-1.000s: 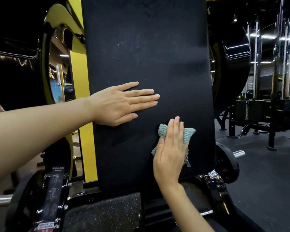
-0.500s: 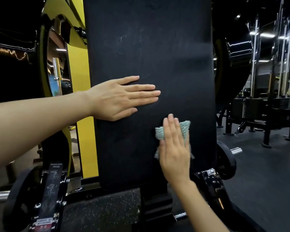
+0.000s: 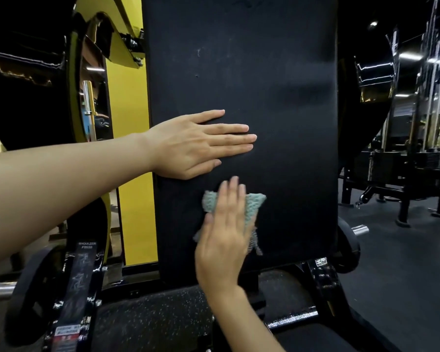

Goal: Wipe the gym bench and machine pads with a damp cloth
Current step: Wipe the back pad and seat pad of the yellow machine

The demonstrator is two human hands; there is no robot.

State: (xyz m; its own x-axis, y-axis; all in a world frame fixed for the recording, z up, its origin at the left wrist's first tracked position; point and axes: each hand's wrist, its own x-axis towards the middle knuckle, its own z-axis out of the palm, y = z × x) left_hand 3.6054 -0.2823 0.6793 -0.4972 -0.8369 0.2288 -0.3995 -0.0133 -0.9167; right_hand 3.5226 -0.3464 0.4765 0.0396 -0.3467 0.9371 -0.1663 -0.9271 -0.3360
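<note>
R hand (image 3: 224, 232) flat, grip apart, pressing the cloth (image 3: 253, 203) on the back pad (image 3: 277, 85), low centre. L hand (image 3: 188, 146), grip apart too, braces at 11 o'clock. Pad runs 12-to-6; we reckon most unwiped area's toward 12.

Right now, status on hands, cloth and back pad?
Left hand flat on back pad. Right hand pressing teal cloth low on it. Nothing in the way.

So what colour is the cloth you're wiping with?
The cloth is pale teal-green with a knitted texture, seen in the head view.
</note>
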